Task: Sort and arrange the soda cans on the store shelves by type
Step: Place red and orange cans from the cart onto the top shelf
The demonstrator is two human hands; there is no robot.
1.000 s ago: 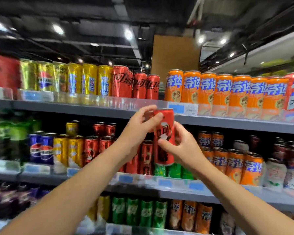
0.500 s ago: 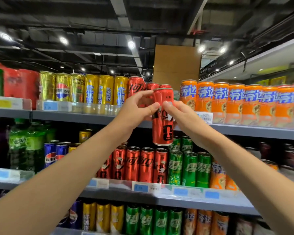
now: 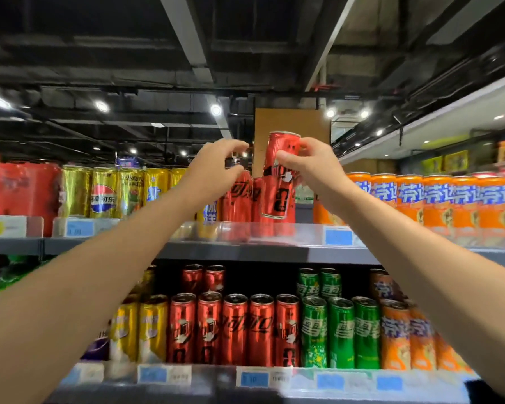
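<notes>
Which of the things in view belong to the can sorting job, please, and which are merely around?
Job: red can held by the right hand; left hand, open beside it; red cans on the top shelf.
Around: cardboard panel; ceiling lights; blue price tags.

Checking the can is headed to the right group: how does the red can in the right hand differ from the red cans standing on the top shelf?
The held red can is lifted and tilted, in the grip of the right hand; the red cans on the top shelf stand upright, untouched. The held can shows black characters, while the shelf cans show black script. Both are slim red cans.
</notes>
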